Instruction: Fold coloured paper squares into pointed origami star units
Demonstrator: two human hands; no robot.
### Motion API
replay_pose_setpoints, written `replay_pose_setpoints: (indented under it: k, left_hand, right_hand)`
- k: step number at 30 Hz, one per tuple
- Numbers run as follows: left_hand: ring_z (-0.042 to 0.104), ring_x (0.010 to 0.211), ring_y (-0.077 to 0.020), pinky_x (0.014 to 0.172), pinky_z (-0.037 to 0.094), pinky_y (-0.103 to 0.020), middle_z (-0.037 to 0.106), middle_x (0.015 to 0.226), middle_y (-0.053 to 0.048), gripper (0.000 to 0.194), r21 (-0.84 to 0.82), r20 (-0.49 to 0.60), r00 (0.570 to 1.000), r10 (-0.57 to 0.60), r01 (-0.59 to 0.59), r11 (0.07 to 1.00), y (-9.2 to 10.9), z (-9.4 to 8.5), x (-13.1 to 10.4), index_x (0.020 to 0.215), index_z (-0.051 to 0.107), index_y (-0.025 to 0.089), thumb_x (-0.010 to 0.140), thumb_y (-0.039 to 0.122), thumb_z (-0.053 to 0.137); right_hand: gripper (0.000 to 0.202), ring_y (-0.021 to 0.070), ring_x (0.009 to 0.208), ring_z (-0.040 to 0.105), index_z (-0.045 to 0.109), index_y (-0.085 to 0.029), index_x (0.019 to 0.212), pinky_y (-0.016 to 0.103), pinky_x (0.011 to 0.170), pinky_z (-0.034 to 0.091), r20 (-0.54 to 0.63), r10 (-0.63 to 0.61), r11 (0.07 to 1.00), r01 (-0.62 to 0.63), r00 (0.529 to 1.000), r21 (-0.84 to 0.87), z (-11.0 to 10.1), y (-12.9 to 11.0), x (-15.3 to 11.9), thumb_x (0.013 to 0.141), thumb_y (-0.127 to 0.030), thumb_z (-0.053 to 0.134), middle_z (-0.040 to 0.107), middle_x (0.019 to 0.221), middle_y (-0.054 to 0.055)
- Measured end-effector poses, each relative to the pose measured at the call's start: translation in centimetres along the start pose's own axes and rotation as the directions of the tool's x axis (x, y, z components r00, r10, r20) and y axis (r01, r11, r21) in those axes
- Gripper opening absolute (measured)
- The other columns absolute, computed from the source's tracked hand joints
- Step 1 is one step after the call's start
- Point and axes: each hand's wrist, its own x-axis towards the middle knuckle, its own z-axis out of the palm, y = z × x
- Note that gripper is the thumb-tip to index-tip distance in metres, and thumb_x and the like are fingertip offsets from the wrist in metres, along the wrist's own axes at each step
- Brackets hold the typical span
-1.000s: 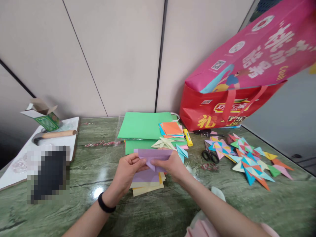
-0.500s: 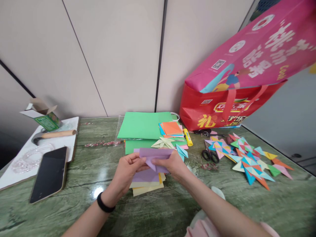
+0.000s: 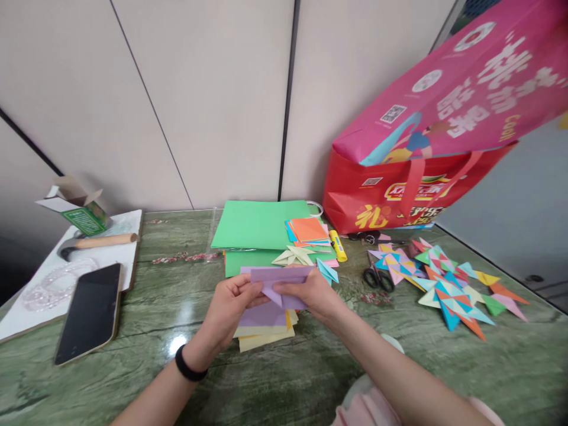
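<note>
A partly folded sheet of purple paper [image 3: 284, 274] is held up between my two hands. My left hand [image 3: 235, 300] pinches its left side with thumb and fingers. On the right side, my right hand [image 3: 316, 293] grips the paper with the thumb across its front. A pointed flap hangs down in the middle. Beneath the hands lies a stack of purple and cream paper sheets [image 3: 262, 316], partly covered. Just behind are pale folded paper pieces [image 3: 293, 256] and blue folded pieces [image 3: 327, 271].
Green paper [image 3: 261, 225] bears small orange squares [image 3: 309, 231]. A yellow glue stick [image 3: 338, 246], scissors [image 3: 378, 277] and colourful folded paper stars [image 3: 452, 296] lie rightward, before a red bag [image 3: 355, 189]. Leftward are a phone [image 3: 89, 313], a hammer [image 3: 104, 240] and a green box [image 3: 84, 216].
Hardly anything differs. Both hands keep their hold on the purple paper, and its right end has shifted very slightly to the right.
</note>
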Motion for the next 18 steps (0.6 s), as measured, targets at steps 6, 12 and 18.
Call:
replay_pose_setpoints:
  k: [6, 12, 18]
  left_hand:
    - [0.069, 0.070, -0.0194, 0.071, 0.054, -0.029, 0.075, 0.078, -0.008, 0.029, 0.080, -0.029, 0.998, -0.057, 0.059, 0.995, 0.16, -0.16, 0.10, 0.087, 0.072, 0.013, 0.060, 0.023, 0.077]
    - [0.069, 0.072, -0.0209, 0.070, 0.055, -0.032, 0.075, 0.079, -0.007, 0.034, 0.153, 0.044, 0.991, -0.129, 0.121, 0.981, 0.29, -0.51, 0.06, 0.090, 0.070, 0.014, 0.059, 0.024, 0.077]
    - [0.069, 0.073, -0.0224, 0.075, 0.054, -0.036, 0.075, 0.080, -0.008, 0.038, 0.165, 0.085, 0.979, -0.186, 0.170, 0.972, 0.42, -0.53, -0.19, 0.094, 0.069, 0.014, 0.059, 0.024, 0.077]
  right_hand:
    - [0.029, 0.0114, 0.052, 0.053, 0.063, -0.016, 0.066, 0.023, 0.051, 0.041, 0.041, 0.059, 0.998, -0.057, 0.997, -0.031, -0.30, -0.42, -0.03, 0.044, -0.027, 0.079, 0.062, 0.059, -0.003]
    - [0.023, 0.0095, 0.051, 0.051, 0.066, -0.017, 0.066, 0.022, 0.053, 0.040, 0.137, 0.055, 0.997, -0.047, 0.989, -0.057, -0.46, -0.57, -0.14, 0.048, -0.024, 0.078, 0.063, 0.059, -0.004]
    - [0.019, 0.0076, 0.048, 0.049, 0.065, -0.017, 0.063, 0.020, 0.050, 0.037, 0.120, 0.077, 0.993, -0.066, 0.990, -0.093, -0.57, -0.68, -0.07, 0.047, -0.017, 0.077, 0.061, 0.056, -0.006]
